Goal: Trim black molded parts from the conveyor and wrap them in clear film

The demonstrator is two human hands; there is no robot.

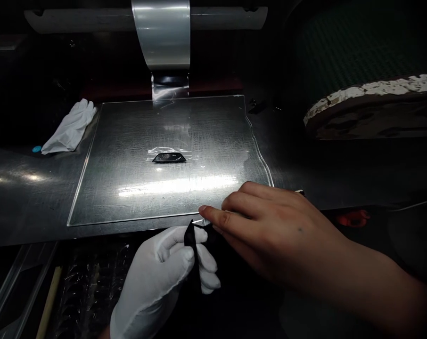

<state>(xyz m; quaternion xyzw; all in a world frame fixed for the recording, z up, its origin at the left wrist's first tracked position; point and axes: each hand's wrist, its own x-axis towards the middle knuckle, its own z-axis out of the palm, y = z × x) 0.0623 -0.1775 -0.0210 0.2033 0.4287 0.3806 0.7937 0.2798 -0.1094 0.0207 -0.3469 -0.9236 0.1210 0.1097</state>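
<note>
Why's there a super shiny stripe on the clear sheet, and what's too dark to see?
Head view: glare across the clear sheet, probably a lamp's reflection; same head view: the gloved left hand looks bright, but its black piece blends into shadow, and below the bare right hand it's too dark to tell.

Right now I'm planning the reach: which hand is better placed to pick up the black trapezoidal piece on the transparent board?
Probably the right hand: it overlaps the board in view, while the gloved left hand holds another black piece.

No legible text, brand or number (nor any sign) anywhere.
</note>
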